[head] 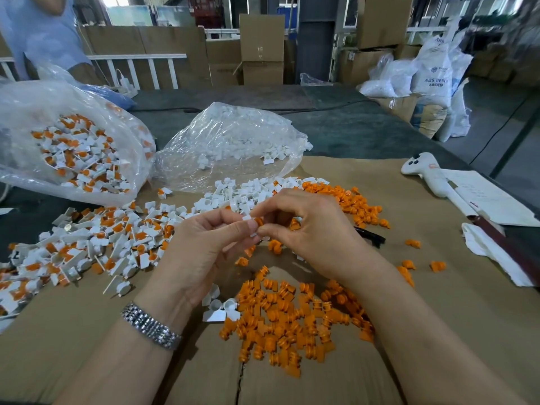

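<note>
My left hand (204, 247) and my right hand (304, 229) meet above the cardboard sheet (87, 331). Between their fingertips sit a small white plastic piece (250, 226) and an orange plug (259, 221). The left hand pinches the white piece, the right pinches the orange plug against it. A heap of loose orange plugs (292, 314) lies below my hands. Loose white pieces (233, 197) are piled just beyond them. Joined white-and-orange parts (87, 244) spread to the left.
An open plastic bag of joined parts (76, 153) lies at the far left, a clear bag of white pieces (233, 141) behind the piles. More orange plugs (347, 200) sit at the right. A white handheld device (426, 173), papers and a white cloth (493, 255) lie at the right edge. A person (38, 33) stands back left.
</note>
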Tool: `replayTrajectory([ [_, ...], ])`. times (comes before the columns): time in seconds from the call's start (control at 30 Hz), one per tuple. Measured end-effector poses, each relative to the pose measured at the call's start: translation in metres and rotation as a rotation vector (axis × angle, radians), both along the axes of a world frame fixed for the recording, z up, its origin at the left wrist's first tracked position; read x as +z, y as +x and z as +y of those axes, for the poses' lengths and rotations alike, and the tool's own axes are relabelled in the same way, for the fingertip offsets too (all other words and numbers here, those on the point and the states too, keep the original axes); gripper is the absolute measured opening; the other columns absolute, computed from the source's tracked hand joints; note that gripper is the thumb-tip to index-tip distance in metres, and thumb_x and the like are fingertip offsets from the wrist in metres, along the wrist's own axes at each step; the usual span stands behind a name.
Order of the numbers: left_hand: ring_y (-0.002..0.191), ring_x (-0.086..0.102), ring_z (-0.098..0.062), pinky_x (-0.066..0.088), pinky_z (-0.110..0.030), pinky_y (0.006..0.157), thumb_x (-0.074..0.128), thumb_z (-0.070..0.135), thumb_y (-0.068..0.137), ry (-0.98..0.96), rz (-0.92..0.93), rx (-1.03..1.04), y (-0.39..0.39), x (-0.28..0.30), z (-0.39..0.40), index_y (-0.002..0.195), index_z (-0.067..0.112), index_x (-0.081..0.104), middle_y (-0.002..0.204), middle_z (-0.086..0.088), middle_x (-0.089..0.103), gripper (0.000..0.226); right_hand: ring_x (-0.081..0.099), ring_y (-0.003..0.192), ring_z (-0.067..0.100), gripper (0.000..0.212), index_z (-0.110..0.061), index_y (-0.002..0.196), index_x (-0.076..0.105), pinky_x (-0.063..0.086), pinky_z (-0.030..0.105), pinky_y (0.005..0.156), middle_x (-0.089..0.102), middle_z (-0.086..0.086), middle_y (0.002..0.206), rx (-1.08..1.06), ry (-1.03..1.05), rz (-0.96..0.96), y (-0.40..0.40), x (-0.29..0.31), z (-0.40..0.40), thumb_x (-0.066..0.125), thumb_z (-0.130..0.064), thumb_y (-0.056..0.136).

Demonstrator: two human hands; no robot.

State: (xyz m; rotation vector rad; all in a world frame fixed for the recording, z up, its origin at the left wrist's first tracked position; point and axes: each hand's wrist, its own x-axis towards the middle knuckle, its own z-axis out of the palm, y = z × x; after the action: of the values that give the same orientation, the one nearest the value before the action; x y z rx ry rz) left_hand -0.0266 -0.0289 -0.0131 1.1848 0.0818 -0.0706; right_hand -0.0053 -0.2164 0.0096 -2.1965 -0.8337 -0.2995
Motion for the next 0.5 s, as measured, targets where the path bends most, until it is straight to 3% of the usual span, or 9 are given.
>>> replayTrajectory([
  [0.13,0.095,0.077,-0.032,0.062,-0.022,0.067,0.082,0.003,0.067,-0.062,0.007,-0.011,-0.001,0.002,-0.002,0.068,0.010,0.078,0.102,-0.025,0.076,0.009,0.066,0.088,0.002,0.037,-0.030,0.117,0.068,0.058,0.025,0.080,0.068,-0.014,0.095,-0.143,0.143,0.114,0.011,0.002,-0.016,0.074,-0.046,0.085],
  [0.23,0.102,0.076,-0.033,0.064,-0.025,0.072,0.083,0.004,0.066,-0.071,0.024,0.002,-0.001,0.003,0.001,0.072,0.010,0.080,0.108,-0.024,0.076,0.009,0.060,0.095,0.003,0.045,-0.028,0.118,0.063,0.055,0.029,0.083,0.063,-0.012,0.107,-0.489,-0.107,0.093,0.027,-0.001,-0.038,0.063,-0.062,0.087],
  [0.3,0.098,0.077,-0.031,0.064,-0.028,0.075,0.085,0.007,0.066,-0.059,0.032,0.024,0.000,0.002,0.003,0.075,0.011,0.081,0.103,-0.022,0.077,0.011,0.059,0.104,0.015,0.054,-0.023,0.121,0.059,0.053,0.041,0.091,0.060,-0.003,0.116,-0.604,-0.338,0.239,0.033,-0.006,-0.050,0.066,-0.062,0.085],
  [0.4,0.087,0.078,-0.027,0.063,-0.023,0.065,0.086,0.011,0.067,-0.042,0.026,0.024,0.001,0.002,0.005,0.076,0.014,0.082,0.092,-0.017,0.077,0.011,0.060,0.098,0.021,0.051,-0.017,0.113,0.061,0.053,0.047,0.091,0.063,0.003,0.109,-0.571,-0.493,0.411,0.035,-0.012,-0.055,0.070,-0.059,0.084],
  [0.5,0.085,0.078,-0.027,0.060,-0.022,0.060,0.087,0.014,0.065,-0.028,0.031,0.019,0.001,0.002,0.005,0.075,0.016,0.083,0.090,-0.017,0.078,0.011,0.057,0.103,0.020,0.061,-0.019,0.118,0.060,0.052,0.045,0.093,0.061,0.002,0.115,-0.497,-0.551,0.435,0.032,-0.010,-0.050,0.066,-0.068,0.082],
])
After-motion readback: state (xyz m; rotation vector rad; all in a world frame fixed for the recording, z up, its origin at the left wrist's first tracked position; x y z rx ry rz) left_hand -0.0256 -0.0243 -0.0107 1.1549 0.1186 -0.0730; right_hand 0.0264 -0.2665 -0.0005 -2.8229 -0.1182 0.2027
